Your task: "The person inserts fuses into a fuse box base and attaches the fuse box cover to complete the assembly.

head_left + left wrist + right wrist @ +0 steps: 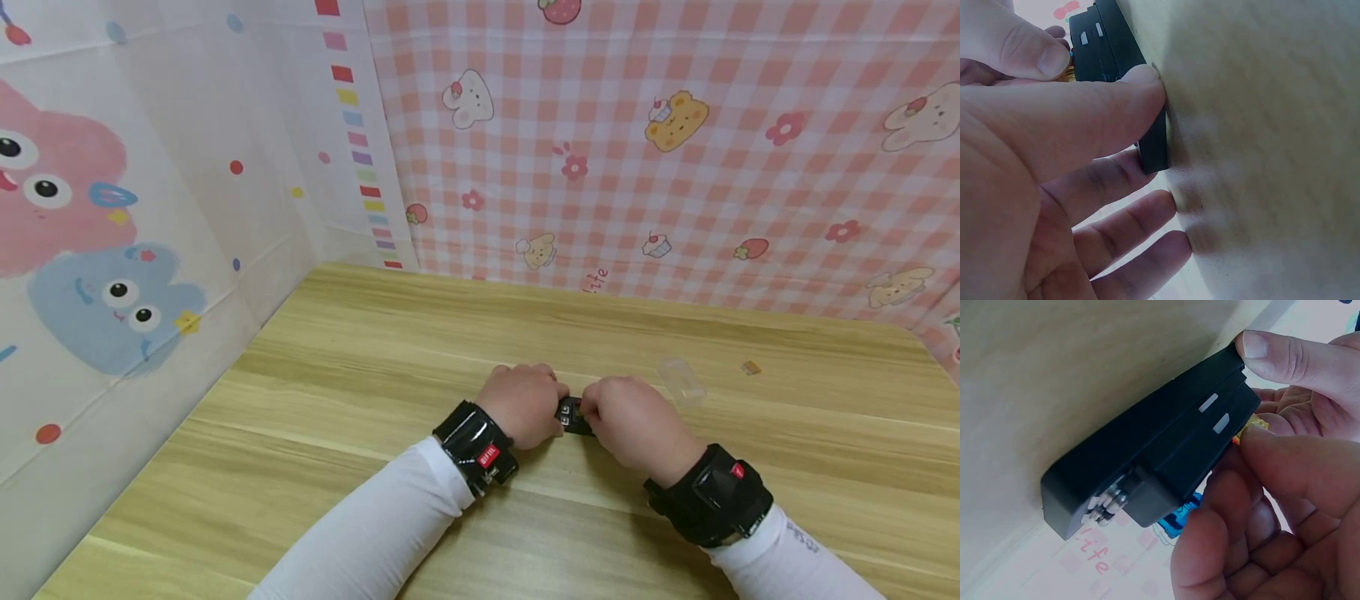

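Between both hands, close over the table, is a small black device (576, 425) with white markings on top. My left hand (525, 404) holds one end of it, thumb along one side and a finger opposite. In the right wrist view the black device (1141, 440) shows two pale marks on its side, a shiny metal fitting (1109, 505) at the near end and a blue part (1179, 516). Thumb and index finger of my right hand (637, 425) pinch a small gold-coloured piece (1262, 420) at its upper face; I cannot tell what it is.
A clear plastic case (682, 382) lies on the wooden table (360, 358) beyond my right hand. Farther right is a small orange-brown card-like piece (751, 367). A pink checked cloth (600, 125) hangs behind the table, with a white patterned one (277, 100) to its left.
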A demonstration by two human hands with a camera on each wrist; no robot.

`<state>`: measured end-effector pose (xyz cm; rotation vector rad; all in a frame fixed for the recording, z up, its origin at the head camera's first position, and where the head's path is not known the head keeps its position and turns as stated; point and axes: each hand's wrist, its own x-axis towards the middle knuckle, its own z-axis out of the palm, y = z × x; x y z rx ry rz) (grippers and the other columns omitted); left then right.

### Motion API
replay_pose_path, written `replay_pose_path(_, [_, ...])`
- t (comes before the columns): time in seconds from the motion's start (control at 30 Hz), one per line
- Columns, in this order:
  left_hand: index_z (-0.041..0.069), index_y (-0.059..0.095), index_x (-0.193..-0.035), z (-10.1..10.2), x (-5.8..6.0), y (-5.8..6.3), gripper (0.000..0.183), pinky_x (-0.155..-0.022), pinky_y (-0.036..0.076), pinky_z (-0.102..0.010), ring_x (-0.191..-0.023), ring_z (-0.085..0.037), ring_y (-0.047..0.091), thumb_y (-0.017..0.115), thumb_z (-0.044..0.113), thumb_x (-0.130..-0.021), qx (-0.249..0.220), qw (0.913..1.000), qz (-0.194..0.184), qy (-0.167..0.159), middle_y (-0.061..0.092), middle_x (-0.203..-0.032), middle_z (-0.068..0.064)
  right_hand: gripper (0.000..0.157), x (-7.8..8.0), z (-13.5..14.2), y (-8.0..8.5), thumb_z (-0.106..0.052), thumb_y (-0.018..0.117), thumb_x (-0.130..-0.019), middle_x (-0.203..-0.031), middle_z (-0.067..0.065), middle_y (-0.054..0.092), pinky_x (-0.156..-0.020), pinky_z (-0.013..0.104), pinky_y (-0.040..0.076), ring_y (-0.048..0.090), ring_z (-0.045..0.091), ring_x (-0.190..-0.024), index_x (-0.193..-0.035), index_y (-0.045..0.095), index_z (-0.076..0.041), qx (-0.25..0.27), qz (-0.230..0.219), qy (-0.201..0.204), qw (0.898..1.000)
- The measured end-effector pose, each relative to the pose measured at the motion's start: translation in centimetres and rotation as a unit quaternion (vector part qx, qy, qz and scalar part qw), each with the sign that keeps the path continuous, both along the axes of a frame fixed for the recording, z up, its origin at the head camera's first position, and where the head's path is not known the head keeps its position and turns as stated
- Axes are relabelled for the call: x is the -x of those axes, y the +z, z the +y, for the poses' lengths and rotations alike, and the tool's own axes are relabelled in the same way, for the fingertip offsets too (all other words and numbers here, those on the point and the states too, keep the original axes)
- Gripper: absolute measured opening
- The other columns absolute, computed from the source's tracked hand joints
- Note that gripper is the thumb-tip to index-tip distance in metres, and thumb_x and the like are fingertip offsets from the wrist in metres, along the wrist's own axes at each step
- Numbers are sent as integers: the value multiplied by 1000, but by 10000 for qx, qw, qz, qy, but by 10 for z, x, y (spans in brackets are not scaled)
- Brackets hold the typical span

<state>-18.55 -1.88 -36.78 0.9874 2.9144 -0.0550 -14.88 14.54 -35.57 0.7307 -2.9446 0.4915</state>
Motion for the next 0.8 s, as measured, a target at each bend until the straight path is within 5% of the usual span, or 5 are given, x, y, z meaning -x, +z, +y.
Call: replay_pose_path(0.8, [28, 66, -100, 1, 0, -1, 29, -72, 43, -43, -81, -15, 50, 71, 46, -78, -11, 10000, -4, 16, 57, -100, 6, 7, 2, 4, -1, -4, 71, -78, -72, -4, 61, -56, 29, 46, 48, 8, -61, -77, 70, -10, -62, -7, 166, 9998])
